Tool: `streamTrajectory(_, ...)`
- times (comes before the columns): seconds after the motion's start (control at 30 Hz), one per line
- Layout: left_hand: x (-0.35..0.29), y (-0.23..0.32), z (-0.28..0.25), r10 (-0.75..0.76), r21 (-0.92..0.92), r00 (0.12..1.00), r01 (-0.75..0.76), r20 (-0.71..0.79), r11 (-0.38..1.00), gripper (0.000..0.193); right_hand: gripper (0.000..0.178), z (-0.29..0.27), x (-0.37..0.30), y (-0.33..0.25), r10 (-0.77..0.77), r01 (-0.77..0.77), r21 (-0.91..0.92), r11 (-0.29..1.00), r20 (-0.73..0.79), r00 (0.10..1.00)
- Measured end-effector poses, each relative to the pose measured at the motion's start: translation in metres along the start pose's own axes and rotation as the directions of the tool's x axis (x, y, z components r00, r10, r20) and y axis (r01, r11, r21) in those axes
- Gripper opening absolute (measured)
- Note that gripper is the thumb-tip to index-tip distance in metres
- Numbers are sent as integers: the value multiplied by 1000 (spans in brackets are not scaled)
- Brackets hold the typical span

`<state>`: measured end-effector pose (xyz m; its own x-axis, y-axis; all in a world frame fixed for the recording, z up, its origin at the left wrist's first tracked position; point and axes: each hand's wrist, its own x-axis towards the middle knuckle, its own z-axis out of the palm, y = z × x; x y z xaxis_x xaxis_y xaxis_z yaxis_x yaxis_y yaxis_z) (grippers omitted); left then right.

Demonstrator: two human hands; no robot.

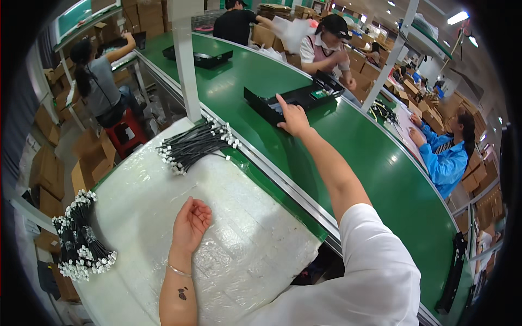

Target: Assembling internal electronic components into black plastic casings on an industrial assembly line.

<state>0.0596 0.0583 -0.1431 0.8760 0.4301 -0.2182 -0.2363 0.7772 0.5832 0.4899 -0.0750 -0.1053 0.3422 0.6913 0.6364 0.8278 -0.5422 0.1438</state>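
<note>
My right hand (293,118) reaches over the green conveyor belt. Its thumb and fingers grip the near wall of a long black casing (261,107), with the index finger stretched along it. Inside the casing's right part sits a small green circuit board (318,93). Above a white plastic-wrapped pad (244,239), my left hand (191,220) is half curled, palm up and loose, holding nothing. Beyond it, a spread bundle of black cables with white connectors (196,144) lies at the pad's far edge. More cable bundles (81,236) are at the pad's left edge.
A white post (186,65) rises beside the belt (375,157). Another black casing (209,58) lies farther up the belt, and a long black part (452,271) at its right edge. Co-workers sit across and along the line; one wears blue (446,157). Cardboard boxes (49,168) stand left.
</note>
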Motion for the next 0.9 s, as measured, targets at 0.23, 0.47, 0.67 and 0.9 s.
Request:
streamTrajectory(0.23,-37,-16,27,-5,101,994,16,-106,995,30,116,-132,-20,-59,-157,20,421,907,293,943)
streamTrajectory(0.47,-70,-64,89,10,101,1000,-11,9,995,38,86,-228,-150,-181,-539,395,698,597,-15,842)
streamTrajectory(0.67,-201,-40,-45,-36,-77,871,-2,-490,997,60,93,-238,-143,-142,-379,427,681,595,-231,896)
streamTrajectory(0.9,-400,63,-110,312,351,562,-40,-766,935,23,88,-211,-158,-164,-385,62,819,571,201,901)
